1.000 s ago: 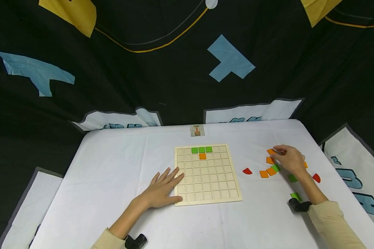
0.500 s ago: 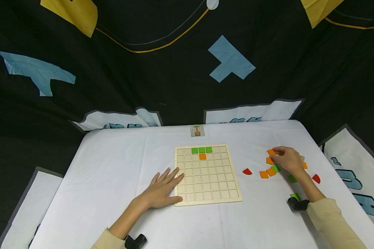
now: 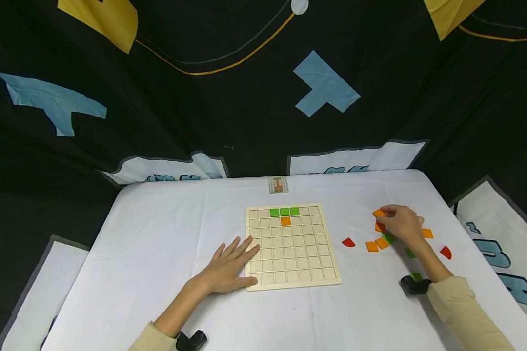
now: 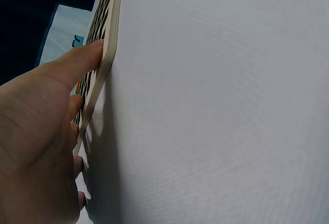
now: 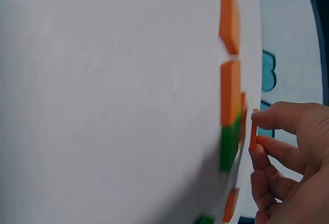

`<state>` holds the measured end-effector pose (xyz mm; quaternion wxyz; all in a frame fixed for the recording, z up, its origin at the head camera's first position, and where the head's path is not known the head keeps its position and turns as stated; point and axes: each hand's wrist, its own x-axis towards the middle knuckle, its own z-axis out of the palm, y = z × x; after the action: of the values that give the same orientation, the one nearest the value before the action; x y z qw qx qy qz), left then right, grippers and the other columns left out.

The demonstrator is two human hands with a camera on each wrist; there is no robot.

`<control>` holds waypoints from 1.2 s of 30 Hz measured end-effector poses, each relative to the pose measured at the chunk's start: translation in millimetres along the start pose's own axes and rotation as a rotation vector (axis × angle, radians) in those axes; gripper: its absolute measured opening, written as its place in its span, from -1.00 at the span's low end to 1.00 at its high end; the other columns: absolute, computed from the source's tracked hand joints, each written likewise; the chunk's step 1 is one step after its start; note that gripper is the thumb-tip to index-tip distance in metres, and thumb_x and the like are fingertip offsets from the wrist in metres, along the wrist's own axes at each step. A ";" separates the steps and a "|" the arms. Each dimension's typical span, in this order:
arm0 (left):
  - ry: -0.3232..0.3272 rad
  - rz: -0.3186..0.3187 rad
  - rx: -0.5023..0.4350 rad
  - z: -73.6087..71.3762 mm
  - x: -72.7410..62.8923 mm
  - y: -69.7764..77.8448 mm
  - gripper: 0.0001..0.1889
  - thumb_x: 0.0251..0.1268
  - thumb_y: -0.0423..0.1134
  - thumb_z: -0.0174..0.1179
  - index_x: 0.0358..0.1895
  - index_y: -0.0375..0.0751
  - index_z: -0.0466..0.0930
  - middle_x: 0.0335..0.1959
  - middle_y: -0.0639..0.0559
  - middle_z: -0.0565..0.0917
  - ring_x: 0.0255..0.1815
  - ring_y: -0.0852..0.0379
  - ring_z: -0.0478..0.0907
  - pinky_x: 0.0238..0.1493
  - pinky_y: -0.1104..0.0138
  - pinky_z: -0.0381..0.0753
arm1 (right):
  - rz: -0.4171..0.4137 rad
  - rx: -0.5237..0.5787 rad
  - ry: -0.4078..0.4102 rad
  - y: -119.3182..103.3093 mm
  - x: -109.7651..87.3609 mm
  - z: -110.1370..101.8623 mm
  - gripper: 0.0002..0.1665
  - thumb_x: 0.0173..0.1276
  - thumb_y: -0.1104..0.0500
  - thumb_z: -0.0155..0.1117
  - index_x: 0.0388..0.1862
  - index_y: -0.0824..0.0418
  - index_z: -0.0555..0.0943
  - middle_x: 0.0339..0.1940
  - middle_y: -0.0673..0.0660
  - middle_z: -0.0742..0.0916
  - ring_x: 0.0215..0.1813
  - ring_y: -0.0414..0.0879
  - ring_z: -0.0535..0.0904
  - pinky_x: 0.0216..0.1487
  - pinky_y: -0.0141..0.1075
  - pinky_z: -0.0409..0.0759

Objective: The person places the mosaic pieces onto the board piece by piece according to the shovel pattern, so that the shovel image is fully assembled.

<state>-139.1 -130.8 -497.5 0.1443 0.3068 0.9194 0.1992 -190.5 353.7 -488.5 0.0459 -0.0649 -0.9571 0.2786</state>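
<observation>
My right hand (image 3: 406, 224) pinches an orange square tile (image 3: 378, 213) between thumb and fingertips; in the right wrist view that tile (image 5: 254, 130) is seen edge-on, above the table. Beneath and around the hand lie several orange tiles (image 3: 372, 246) and green tiles (image 3: 410, 253), partly covered by the hand and arm. My left hand (image 3: 228, 268) rests with spread, straight fingers on the left edge of a wooden grid board (image 3: 329, 273). Three green tiles (image 3: 284, 211) sit in a row near the board's far edge, with one orange tile (image 3: 285, 221) below the middle one.
A small picture card (image 3: 278, 185) with a grid lies beyond the board. One red wedge-shaped piece (image 3: 348, 242) is right of the board, another red wedge (image 3: 445, 252) beyond the right forearm. The table has a white cloth (image 3: 158, 234); a black curtain (image 3: 193, 117) hangs behind.
The right hand has pinched the upper orange tile and lifted it, shifting slightly left; its forearm moved left too. The left hand and board stay where they were.
</observation>
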 end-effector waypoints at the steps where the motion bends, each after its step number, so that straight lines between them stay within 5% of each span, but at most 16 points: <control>1: 0.000 0.001 -0.006 -0.2 -0.2 0.1 -0.15 0.34 0.24 0.17 0.59 -0.04 0.14 0.62 -0.10 -0.03 0.59 -0.25 -0.20 0.44 -0.26 -0.27 | -0.008 0.007 0.003 -2.4 0.0 1.0 -0.57 0.33 0.18 0.35 0.06 0.47 0.64 -0.14 0.41 0.73 -0.02 0.33 0.53 -0.23 0.02 0.13; 7: -0.002 0.003 0.005 0.9 -0.4 -1.0 -0.15 0.34 0.25 0.15 0.59 -0.03 0.12 0.63 -0.09 -0.03 0.59 -0.25 -0.20 0.44 -0.26 -0.25 | -0.054 0.038 0.004 -21.8 0.9 7.6 -0.55 0.33 0.14 0.37 0.08 0.43 0.65 -0.23 0.34 0.76 -0.08 0.28 0.56 -0.18 0.06 0.15; 21: -0.041 -0.025 0.021 -4.0 0.8 3.7 -0.16 0.36 0.25 0.14 0.60 -0.01 0.11 0.63 -0.07 -0.06 0.60 -0.22 -0.23 0.45 -0.26 -0.26 | -0.250 0.198 -0.062 -76.9 -6.0 21.9 -0.61 0.28 0.28 0.31 0.10 0.33 0.69 0.11 0.30 0.69 0.18 0.26 0.45 0.25 0.24 0.18; 27: -0.041 -0.027 0.029 -3.4 0.6 3.4 -0.16 0.36 0.26 0.14 0.60 0.01 0.11 0.63 -0.05 -0.06 0.60 -0.21 -0.23 0.45 -0.25 -0.26 | -0.302 0.239 -0.123 -96.6 -7.3 31.9 -0.59 0.26 0.29 0.33 0.12 0.27 0.70 0.11 0.21 0.70 0.17 0.18 0.44 0.27 0.20 0.18; 36: -0.039 -0.023 0.026 -3.0 1.1 2.3 -0.16 0.36 0.25 0.14 0.60 0.00 0.12 0.63 -0.06 -0.06 0.60 -0.22 -0.23 0.45 -0.25 -0.27 | -0.411 0.274 -0.171 -123.6 -10.8 52.1 -0.59 0.23 0.31 0.39 0.10 0.27 0.71 0.04 0.15 0.73 0.17 0.16 0.49 0.17 0.11 0.45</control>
<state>-139.9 -129.3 -494.0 0.1604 0.3020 0.9223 0.1799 -198.4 221.2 -466.2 0.0289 0.1616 -0.9038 0.3951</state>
